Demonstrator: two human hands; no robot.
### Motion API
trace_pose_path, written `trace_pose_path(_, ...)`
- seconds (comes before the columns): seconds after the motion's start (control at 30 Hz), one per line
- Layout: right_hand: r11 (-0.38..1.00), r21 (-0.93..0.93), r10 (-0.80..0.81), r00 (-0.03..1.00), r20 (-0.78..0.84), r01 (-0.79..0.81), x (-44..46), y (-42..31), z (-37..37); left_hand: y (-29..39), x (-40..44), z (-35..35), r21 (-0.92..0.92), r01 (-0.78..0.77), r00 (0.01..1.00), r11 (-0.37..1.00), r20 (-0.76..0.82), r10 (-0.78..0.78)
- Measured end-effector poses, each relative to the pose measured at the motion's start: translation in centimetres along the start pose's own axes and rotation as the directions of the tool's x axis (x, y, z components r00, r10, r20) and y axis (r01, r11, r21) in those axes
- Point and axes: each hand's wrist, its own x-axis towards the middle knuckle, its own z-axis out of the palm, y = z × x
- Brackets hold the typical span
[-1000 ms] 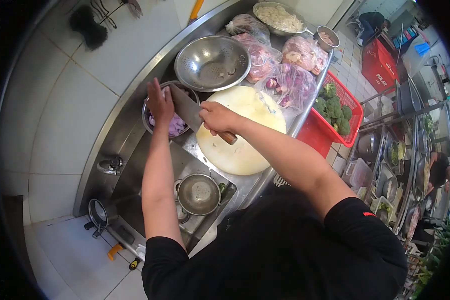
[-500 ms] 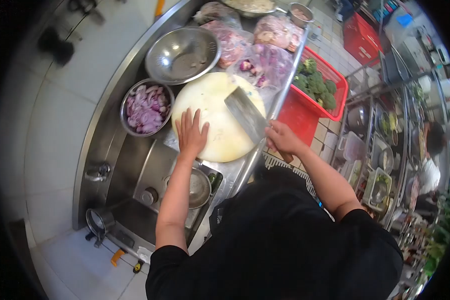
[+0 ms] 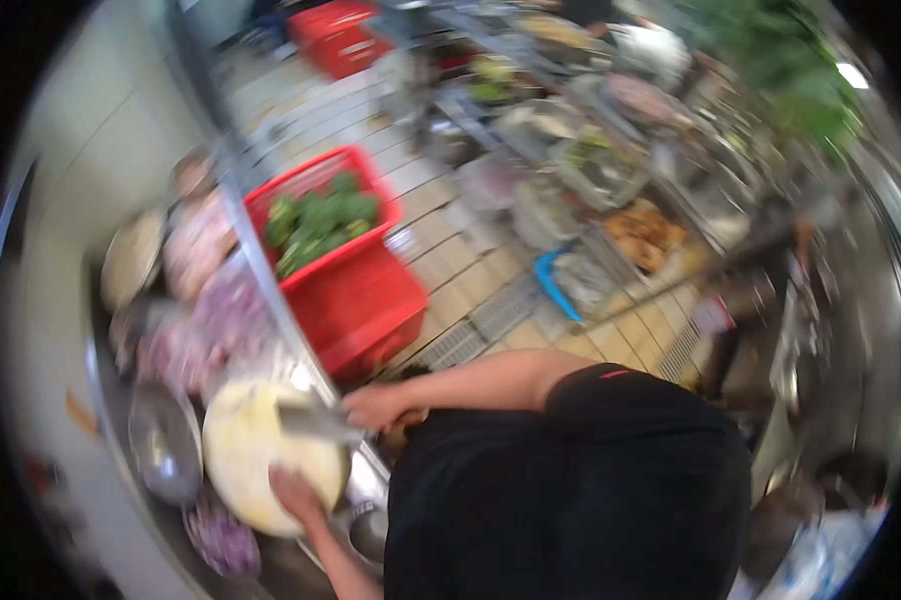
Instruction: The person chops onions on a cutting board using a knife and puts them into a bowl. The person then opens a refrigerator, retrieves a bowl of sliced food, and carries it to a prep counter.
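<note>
A round, pale yellow chopping board (image 3: 241,465) lies at the lower left, blurred by motion. My left hand (image 3: 296,492) rests on its near part, fingers stretched out and holding nothing. At the board's right edge my right hand (image 3: 374,405) is closed round the handle of a cleaver (image 3: 316,420). The broad blade lies flat over the board, and I see no food under it. Beside the board stand a metal colander (image 3: 166,445) and a bowl of cut purple onions (image 3: 221,540).
Plastic bags of onions (image 3: 236,305) and of pale pink food (image 3: 176,355) lie beyond the board. A red basket (image 3: 389,205) of broccoli (image 3: 326,220) stands right of the counter, by a red crate (image 3: 361,310). Farther right are shelves with food containers (image 3: 646,235) and a person (image 3: 651,50).
My view has swung right, so the board now appears lower left and more of the kitchen shows. Both hands keep their places: left on the board, right on the cleaver.
</note>
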Motion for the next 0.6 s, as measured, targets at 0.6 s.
trace_pose_path(0.6, 0.328, -0.854, -0.248, 0.909, 0.335, 0.404, 10.8, -3.9, 4.2, 3.8, -0.3, -6.0, -0.209, 0.069, 0.997, 0.976, -0.013, -0.073)
